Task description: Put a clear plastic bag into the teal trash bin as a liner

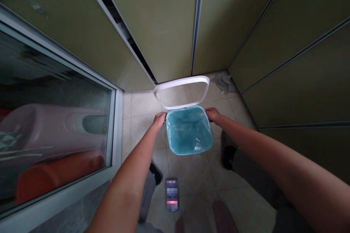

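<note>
Left hand (159, 120) and right hand (212, 114) grip opposite sides of a blue bin (186, 133), which sits between them over the tiled floor (144, 102). A clear plastic liner (201, 143) covers its inside. At its far edge, a white ring-shaped frame (182, 81) tilts upward. Beyond, a grey cloth (224, 82) lies crumpled beside the panels (169, 25).

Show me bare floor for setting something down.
Bare tile lies between the door frame and the left hand, and on the near side of the bin, between the shoes. The far side is crowded by the white rim and grey cloth.
</note>
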Tool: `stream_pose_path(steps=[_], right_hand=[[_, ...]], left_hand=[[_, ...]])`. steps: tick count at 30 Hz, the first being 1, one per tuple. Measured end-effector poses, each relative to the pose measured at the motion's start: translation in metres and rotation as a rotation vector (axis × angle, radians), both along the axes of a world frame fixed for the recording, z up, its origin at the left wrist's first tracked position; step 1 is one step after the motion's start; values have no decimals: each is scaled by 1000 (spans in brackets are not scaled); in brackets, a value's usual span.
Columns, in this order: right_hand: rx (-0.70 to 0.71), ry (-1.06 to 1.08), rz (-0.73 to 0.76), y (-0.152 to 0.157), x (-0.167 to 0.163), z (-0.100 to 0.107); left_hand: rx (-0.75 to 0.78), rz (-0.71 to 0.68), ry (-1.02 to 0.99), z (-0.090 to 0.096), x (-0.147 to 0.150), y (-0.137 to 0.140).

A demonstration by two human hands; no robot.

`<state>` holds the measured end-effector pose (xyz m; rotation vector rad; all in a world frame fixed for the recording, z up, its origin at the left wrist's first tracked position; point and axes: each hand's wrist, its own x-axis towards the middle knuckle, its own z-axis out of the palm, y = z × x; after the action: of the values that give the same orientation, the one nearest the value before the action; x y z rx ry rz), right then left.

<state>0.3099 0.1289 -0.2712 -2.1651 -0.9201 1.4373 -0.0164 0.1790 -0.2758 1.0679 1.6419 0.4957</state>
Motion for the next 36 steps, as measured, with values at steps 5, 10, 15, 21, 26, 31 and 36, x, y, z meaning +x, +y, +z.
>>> stream_pose_path(steps=[5,10,15,21,26,31,36], right_hand=[[44,-24,-127,2,15,20],[211,36,-215,16,25,82],[401,54,-47,18,17,154],[483,11,121,-9,7,187],[451,-33,115,-39,4,179],[352,-9,99,-81,1,171],[227,78,61,-121,-4,144]], left_hand=[[142,223,1,29,-2,8],[138,298,-226,88,-1,13],[143,252,-270,136,4,3],[157,261,-242,160,5,-26],[114,251,-248,168,3,-52],[92,179,-244,156,-5,-91],[-35,46,-146,130,-12,-132]])
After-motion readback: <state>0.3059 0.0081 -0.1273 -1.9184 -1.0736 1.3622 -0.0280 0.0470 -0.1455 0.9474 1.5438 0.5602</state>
